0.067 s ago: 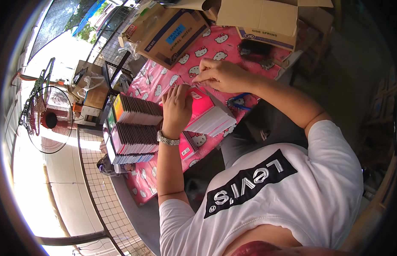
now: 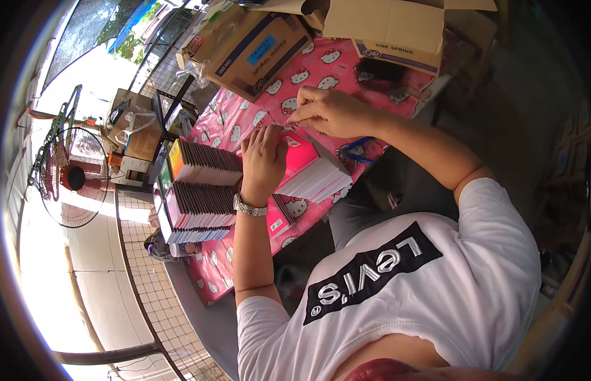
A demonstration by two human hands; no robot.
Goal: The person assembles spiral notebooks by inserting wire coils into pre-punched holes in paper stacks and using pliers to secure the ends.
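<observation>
My left hand (image 2: pixel 265 155) rests on the far left corner of a stack of pink-covered notebooks (image 2: pixel 316 176), its fingers stretched forward along the edge. A silver watch is on that wrist. Just beyond the stack, my right hand (image 2: pixel 326 113) is closed, thumb and forefinger pinched together near the notebooks' far edge. Whatever lies in that pinch is too small to make out. Left of my left hand stand rows of spiral notebooks (image 2: pixel 205 184) with dark bindings. Another pink notebook (image 2: pixel 279 219) lies by my left forearm, partly covered.
A blue-handled tool (image 2: pixel 356 152) lies right of the stack. Farther back are a dark brush (image 2: pixel 378 73) and two cardboard boxes, one on the left (image 2: pixel 260 57) and one on the right (image 2: pixel 397 32). A fan (image 2: pixel 73 178) stands left of the pink-covered table (image 2: pixel 210 270).
</observation>
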